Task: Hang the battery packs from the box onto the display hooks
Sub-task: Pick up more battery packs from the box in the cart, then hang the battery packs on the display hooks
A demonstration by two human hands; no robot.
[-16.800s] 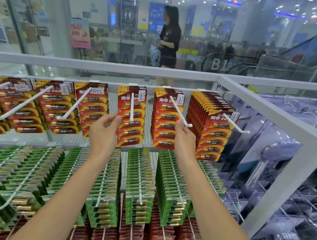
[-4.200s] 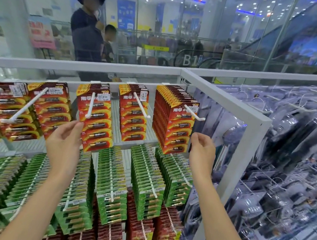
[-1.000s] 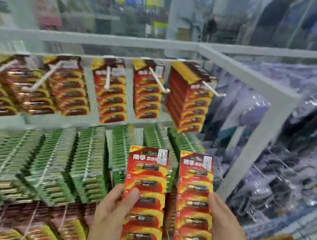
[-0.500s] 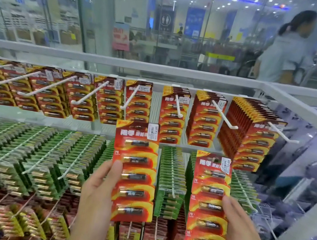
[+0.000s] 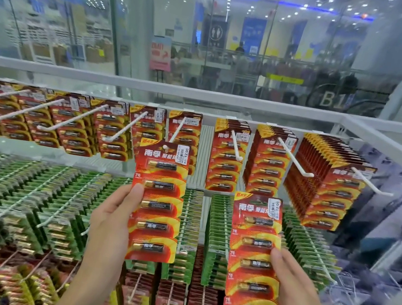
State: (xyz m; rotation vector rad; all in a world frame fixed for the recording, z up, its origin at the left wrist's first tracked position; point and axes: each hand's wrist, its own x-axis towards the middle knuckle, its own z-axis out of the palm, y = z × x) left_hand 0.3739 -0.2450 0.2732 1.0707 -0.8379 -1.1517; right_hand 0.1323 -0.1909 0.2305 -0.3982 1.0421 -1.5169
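My left hand [image 5: 111,220] grips a red battery pack [image 5: 157,200] by its left edge and holds it upright. The pack's hang hole is level with the tip of a white display hook [image 5: 177,133] in the top row. My right hand [image 5: 290,280] grips a second red battery pack [image 5: 254,259] by its right edge, lower and to the right, in front of the green packs. Above it stand two more white hooks [image 5: 236,146] [image 5: 293,161] with a few red packs behind. The box is out of view.
The top row holds red packs on long white hooks; the far right hook [image 5: 370,183] is nearly full. Green packs [image 5: 32,195] fill the middle row and red-yellow packs the bottom. A white frame post [image 5: 387,154] borders the rack on the right. A person passes behind the glass.
Both hands have risen with their packs. The left pack has climbed to the tip of a top-row hook; the right pack is higher but stays below the top row.
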